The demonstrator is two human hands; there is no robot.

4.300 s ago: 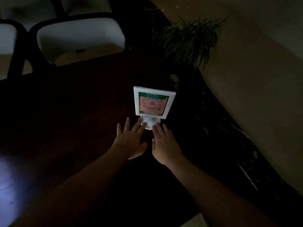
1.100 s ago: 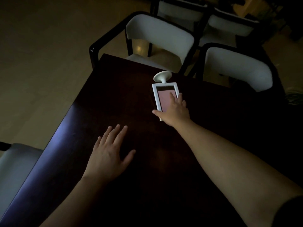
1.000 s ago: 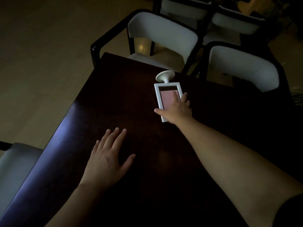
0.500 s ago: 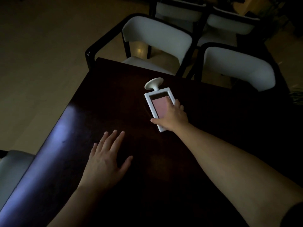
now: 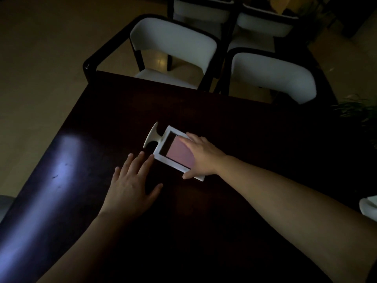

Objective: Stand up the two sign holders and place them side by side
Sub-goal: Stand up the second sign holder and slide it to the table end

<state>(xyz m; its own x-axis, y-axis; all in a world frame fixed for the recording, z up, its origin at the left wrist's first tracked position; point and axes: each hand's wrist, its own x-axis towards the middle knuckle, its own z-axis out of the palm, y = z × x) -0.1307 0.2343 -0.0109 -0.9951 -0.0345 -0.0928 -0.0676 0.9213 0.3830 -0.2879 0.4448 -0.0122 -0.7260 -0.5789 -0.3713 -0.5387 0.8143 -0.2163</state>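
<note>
A white-framed sign holder [image 5: 166, 149] with a pink card lies flat on the dark table [image 5: 234, 123], its round foot pointing up-left. My right hand [image 5: 201, 155] rests on its right part, fingers across the card and thumb at the frame's lower edge. My left hand [image 5: 132, 180] lies flat and spread on the table just left of the frame, fingertips near its lower-left corner. A white shape [image 5: 368, 207] at the right edge may be the other holder; I cannot tell.
Two white-cushioned chairs with black frames [image 5: 173, 43] [image 5: 271, 74] stand along the table's far edge, more behind them. A potted plant [image 5: 359, 111] is at the right. The table's left edge [image 5: 61, 139] catches a bright reflection, with floor beyond it.
My right hand has dragged the flat sign holder nearer and turned it, so its foot now points up-left. My left hand's fingertips now lie close to the frame.
</note>
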